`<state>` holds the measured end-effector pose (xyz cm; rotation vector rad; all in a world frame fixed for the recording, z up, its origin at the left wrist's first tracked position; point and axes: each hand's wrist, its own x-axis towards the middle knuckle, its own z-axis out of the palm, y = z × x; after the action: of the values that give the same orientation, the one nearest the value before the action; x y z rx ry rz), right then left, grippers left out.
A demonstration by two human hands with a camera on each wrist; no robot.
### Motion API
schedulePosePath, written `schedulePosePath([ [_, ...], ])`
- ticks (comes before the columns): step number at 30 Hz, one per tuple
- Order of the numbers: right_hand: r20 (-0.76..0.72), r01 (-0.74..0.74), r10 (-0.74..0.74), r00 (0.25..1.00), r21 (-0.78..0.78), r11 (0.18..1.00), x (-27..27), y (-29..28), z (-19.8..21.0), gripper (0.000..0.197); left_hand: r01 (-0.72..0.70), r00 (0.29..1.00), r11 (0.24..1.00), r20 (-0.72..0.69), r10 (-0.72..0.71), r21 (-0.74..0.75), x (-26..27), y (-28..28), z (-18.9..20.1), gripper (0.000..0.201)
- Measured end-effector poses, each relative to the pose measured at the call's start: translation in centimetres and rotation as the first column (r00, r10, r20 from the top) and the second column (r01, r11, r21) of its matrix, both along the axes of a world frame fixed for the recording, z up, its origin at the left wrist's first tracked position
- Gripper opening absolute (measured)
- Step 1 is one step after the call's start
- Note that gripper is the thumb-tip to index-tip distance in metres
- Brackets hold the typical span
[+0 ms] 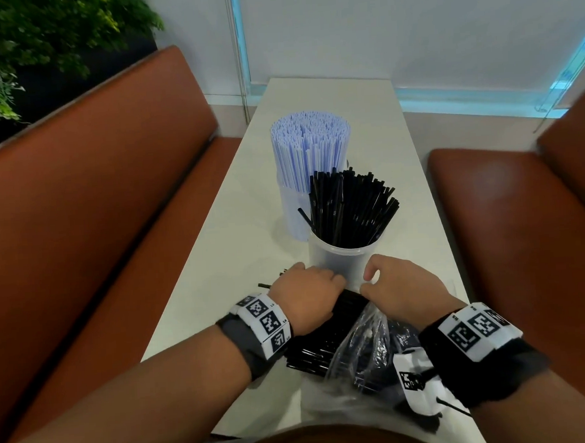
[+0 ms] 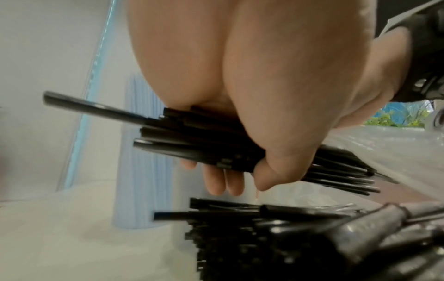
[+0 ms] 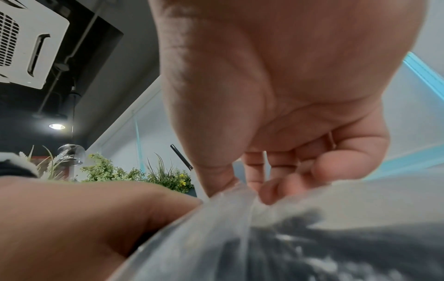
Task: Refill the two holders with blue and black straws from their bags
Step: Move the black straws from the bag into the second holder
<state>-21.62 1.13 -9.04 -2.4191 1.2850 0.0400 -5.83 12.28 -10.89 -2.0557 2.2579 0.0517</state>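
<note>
A: What's the biggest thing around the hands?

B: The brown benches [image 1: 89, 184], one on each side, and between them the long white desk [image 1: 248, 176] running away from both hands.

A: And on the desk?

B: Beyond the hands stand two clear holders. The far holder [image 1: 292, 211] is packed with upright blue straws [image 1: 309, 146]. The near holder [image 1: 340, 257], just ahead of the fingertips, carries black straws [image 1: 351, 208] fanned out and leaning.

A: Where's the bag?

B: A clear plastic bag [image 1: 361, 339] lies under and between the wrists, its mouth toward the holders, with loose black straws [image 1: 311, 347] spilling from it below the left wrist.

A: What is the left hand doing?

B: The left hand [image 2: 276, 95] is curled round a bundle of black straws [image 2: 192, 144], thumb on one side and fingers [image 2: 217, 182] wrapped beneath, lifted just above the pile on the desk. Both ends of the bundle stick out past the fist.

A: And the right?

B: The right hand [image 1: 401, 285] sits just beside the left, over the bag's mouth. From its wrist view the thumb and fingers pinch a fold of the plastic, gathered into a ridge.

A: Anything small?

B: Marker-printed bands [image 1: 265, 319] on both wrists, and a green plant [image 1: 37, 41] far off to the left.
</note>
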Motion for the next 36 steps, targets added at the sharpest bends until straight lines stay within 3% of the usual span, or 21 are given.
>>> schedulePosePath([
  [5, 0.048, 0.027, -0.029, 0.998, 0.026, 0.999, -0.5, -0.1, -0.6, 0.011, -0.053, 0.998, 0.998, 0.041, 0.053, 0.018, 4.3, 3.1, 0.5, 0.026],
  [9, 0.06, 0.025, -0.027, 0.998, 0.025, 0.999, -0.5, 0.1, -0.8, 0.01, -0.145, 0.989, 0.988, -0.026, 0.146, 0.053, 7.8, 5.3, 0.4, 0.019],
  [12, 0.251, 0.04, -0.023, 0.968, -0.064, 0.997, -0.2, 0.8, -0.3, 0.026, -0.22, 0.967, 0.973, -0.116, 0.228, 0.071, 9.5, 6.5, 0.4, 0.02],
  [14, 0.538, 0.035, 0.031, 0.843, -0.113, 0.993, 0.0, 1.6, 0.6, 0.031, -0.265, 0.948, 0.963, -0.171, 0.269, 0.045, 9.8, 7.0, 0.4, 0.023],
  [16, 0.79, 0.01, 0.082, 0.608, -0.111, 0.994, 0.1, 2.3, 1.6, 0.025, -0.287, 0.932, 0.958, -0.23, 0.279, -0.003, 9.5, 7.1, 0.5, 0.024],
  [18, 0.896, -0.082, 0.064, 0.44, -0.031, 0.996, 0.4, 3.1, 2.4, 0.03, -0.291, 0.918, 0.956, -0.294, 0.265, -0.048, 8.6, 6.7, 0.8, 0.022],
  [19, 0.899, -0.149, 0.042, 0.437, 0.026, 0.988, 0.6, 3.5, 2.7, 0.035, -0.286, 0.913, 0.956, -0.323, 0.251, -0.064, 7.8, 6.3, 1.1, 0.02],
  [22, 0.827, -0.226, -0.001, 0.562, 0.155, 0.962, 1.4, 4.5, 3.3, 0.035, -0.24, 0.919, 0.966, -0.343, 0.194, -0.096, 5.5, 5.0, 1.8, 0.018],
  [26, 0.875, -0.044, -0.111, 0.472, 0.149, 0.988, 1.3, 3.8, 4.0, 0.029, -0.217, 0.923, 0.963, -0.354, 0.148, -0.162, 3.2, 3.5, 3.2, 0.025],
  [28, 0.834, -0.075, -0.14, 0.534, 0.211, 0.975, 1.5, 3.6, 4.2, 0.033, -0.206, 0.931, 0.954, -0.345, 0.123, -0.217, 1.9, 2.7, 3.8, 0.033],
  [31, 0.804, -0.105, -0.123, 0.582, 0.224, 0.969, 1.6, 3.0, 4.6, 0.036, -0.207, 0.926, 0.943, -0.362, 0.104, -0.259, 0.2, 1.8, 4.4, 0.028],
  [34, 0.846, -0.144, -0.135, 0.516, 0.242, 0.96, 1.4, 2.2, 5.1, 0.037, -0.227, 0.898, 0.935, -0.43, 0.093, -0.272, 0.0, 1.5, 4.5, 0.025],
  [36, 0.89, -0.168, -0.243, 0.385, 0.326, 0.93, 1.3, 2.0, 5.3, 0.046, -0.284, 0.837, 0.927, -0.535, 0.116, -0.243, 0.6, 1.4, 5.0, 0.025],
])
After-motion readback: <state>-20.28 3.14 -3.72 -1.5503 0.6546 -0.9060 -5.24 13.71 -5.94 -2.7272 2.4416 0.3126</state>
